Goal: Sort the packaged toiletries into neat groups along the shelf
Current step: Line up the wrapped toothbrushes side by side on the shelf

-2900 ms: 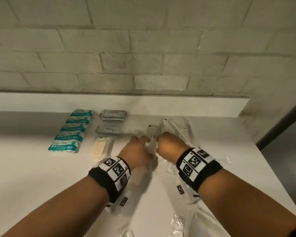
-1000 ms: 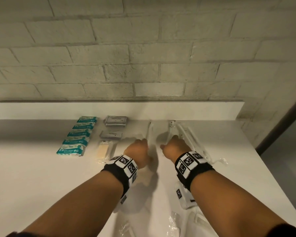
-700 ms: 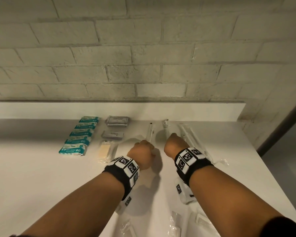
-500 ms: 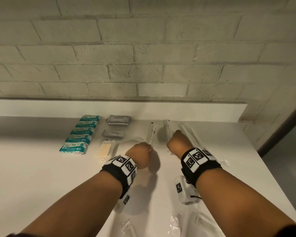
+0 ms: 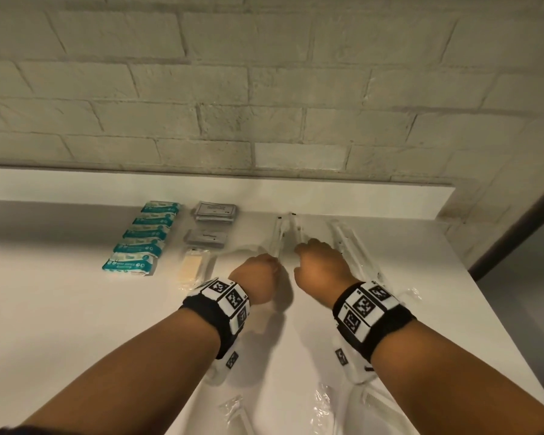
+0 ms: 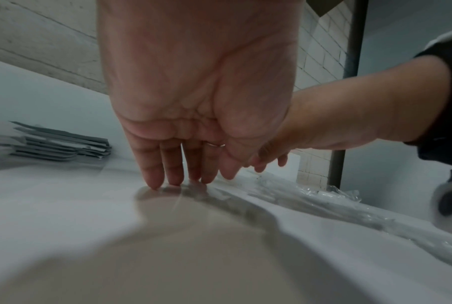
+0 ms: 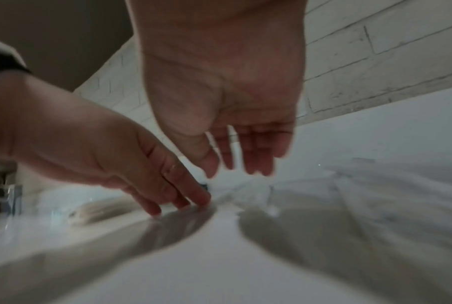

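Dim, greenish light from above; soft wrist views.

From my head view the shelf (image 5: 60,309) is evenly lit, with the brick wall bowed at the edges. Both wrist feeds are blurred and grainy; broad shadows pool under the left hand (image 6: 193,98) and right hand (image 7: 219,86).

We see a smooth, faintly glossy white shelf (image 5: 60,309) under a rough, matt painted brick wall (image 5: 264,89). At the picture's middle, crinkly clear plastic wrappers (image 5: 352,243) shine; left of them lie matt grey paper sachets (image 5: 215,210) and glossy teal packets (image 5: 145,243).
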